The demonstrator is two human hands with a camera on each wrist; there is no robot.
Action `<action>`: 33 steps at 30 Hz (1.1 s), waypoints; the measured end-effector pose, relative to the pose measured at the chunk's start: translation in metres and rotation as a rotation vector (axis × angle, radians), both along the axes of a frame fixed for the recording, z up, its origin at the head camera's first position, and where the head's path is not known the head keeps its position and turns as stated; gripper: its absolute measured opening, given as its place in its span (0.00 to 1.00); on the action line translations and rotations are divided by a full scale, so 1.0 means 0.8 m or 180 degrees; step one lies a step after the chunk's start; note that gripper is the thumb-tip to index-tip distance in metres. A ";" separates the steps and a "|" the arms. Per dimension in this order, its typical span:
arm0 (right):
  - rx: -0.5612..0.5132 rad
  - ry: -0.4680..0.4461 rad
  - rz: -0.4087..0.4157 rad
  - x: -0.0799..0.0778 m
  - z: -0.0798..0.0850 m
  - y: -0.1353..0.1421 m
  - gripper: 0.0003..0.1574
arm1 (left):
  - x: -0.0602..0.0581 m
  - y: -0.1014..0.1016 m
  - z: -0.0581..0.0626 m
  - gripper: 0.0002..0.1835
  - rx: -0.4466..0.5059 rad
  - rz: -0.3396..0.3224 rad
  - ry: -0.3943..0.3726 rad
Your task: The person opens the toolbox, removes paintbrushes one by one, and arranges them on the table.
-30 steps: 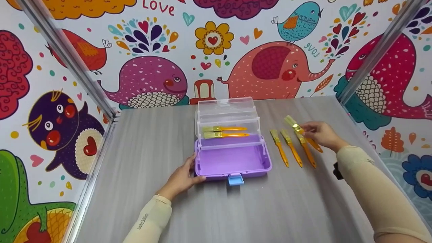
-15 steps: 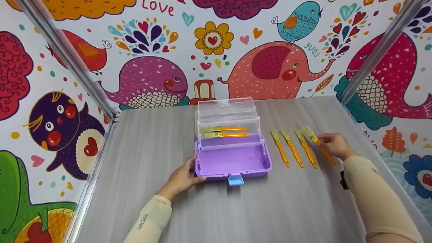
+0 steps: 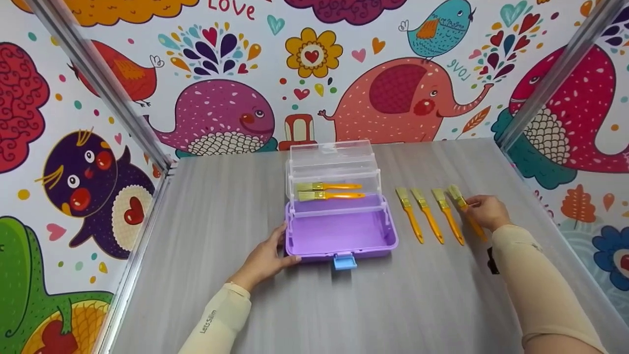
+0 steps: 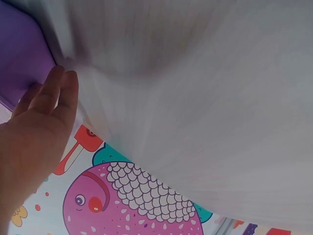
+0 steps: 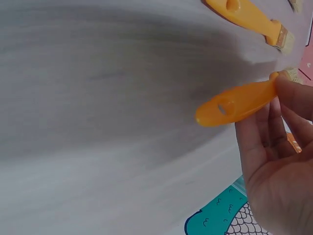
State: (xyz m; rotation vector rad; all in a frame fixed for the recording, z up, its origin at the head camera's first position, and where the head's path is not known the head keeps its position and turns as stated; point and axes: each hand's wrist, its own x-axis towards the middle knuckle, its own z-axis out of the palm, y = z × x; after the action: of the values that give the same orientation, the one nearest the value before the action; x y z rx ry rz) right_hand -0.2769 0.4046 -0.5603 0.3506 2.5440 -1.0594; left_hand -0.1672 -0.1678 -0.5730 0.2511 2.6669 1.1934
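Note:
My right hand (image 3: 489, 212) pinches a paintbrush (image 3: 458, 195) with an orange handle and pale bristles. In the right wrist view its handle (image 5: 239, 104) juts out from the fingertips, just above the table. To its left, three similar paintbrushes (image 3: 427, 216) lie in a row with bristles away from me. A purple toolbox (image 3: 339, 236) stands unfolded in the middle, and my left hand (image 3: 265, 259) holds its front left corner, thumb at the front and fingers along the side. Two paintbrushes (image 3: 334, 195) lie sideways in the toolbox's clear upper tray (image 3: 371, 177).
A light blue latch (image 3: 345, 262) hangs off the toolbox's front. The grey wood-grain table (image 3: 211, 206) meets a wall (image 3: 304, 98) printed with cartoon animals. Metal posts (image 3: 108, 88) rise at both back corners.
My right hand has carried the paintbrush right and lowered it, from above the rightmost lying paintbrush to beside it. My left hand keeps its place on the toolbox.

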 end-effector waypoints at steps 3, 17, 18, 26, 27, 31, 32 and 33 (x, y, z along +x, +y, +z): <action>0.0054 -0.0029 -0.0006 -0.001 -0.004 -0.002 0.31 | 0.000 0.000 0.000 0.54 0.0006 0.0014 -0.0014; 0.0104 -0.0296 -0.0379 0.000 -0.006 -0.010 0.35 | 0.001 0.000 0.002 0.54 -0.0034 0.0027 -0.0031; 0.0118 -0.0300 -0.0401 0.000 -0.007 -0.010 0.35 | 0.001 0.000 0.002 0.54 -0.0026 0.0022 -0.0028; 0.0252 -0.0262 -0.0479 -0.002 -0.010 -0.012 0.39 | 0.000 -0.001 0.001 0.54 -0.0033 -0.0007 0.0015; 0.0271 -0.0260 -0.0465 -0.002 -0.010 -0.012 0.39 | 0.000 -0.001 0.001 0.54 -0.0026 -0.0011 0.0015; 0.0281 -0.0276 -0.0448 0.000 -0.007 -0.013 0.39 | 0.001 -0.001 0.002 0.54 -0.0027 -0.0011 0.0015; 0.0274 -0.0279 -0.0440 0.001 -0.007 -0.013 0.39 | 0.001 -0.001 0.002 0.54 -0.0029 -0.0010 0.0011; 0.0256 -0.0290 -0.0433 0.003 -0.006 -0.013 0.40 | 0.001 0.000 0.002 0.54 -0.0029 -0.0005 0.0006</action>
State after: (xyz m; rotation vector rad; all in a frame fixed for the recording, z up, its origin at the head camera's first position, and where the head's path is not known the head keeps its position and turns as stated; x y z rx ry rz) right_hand -0.2748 0.3942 -0.5647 0.5876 2.5157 -0.9664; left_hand -0.1662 -0.1680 -0.5712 0.2530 2.6728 1.1810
